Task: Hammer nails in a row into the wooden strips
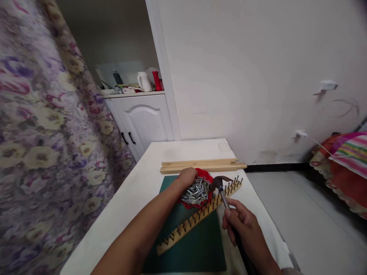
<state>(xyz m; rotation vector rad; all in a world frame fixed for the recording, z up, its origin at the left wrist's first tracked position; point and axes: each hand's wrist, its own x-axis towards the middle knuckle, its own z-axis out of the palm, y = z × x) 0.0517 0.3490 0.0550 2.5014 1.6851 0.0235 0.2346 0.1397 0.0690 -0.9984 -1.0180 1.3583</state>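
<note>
My right hand (243,223) is closed around the dark handle of a claw hammer (225,196), its head raised over the far part of a wooden strip (189,225). Many nails stand upright along that strip, which lies diagonally across a green mat (200,248). My left hand (187,177) is closed at the far left rim of a red scalloped dish (201,172), its fingertips mostly hidden. A heap of loose silver nails (196,193) fills the dish, which sits against the nailed strip.
Bare wooden strips (200,166) lie across the white table (129,194) behind the dish. A floral curtain (51,145) hangs at the left. Beyond the table stand a white cabinet (146,118) and a wall; a red-covered piece of furniture (341,172) is at the right.
</note>
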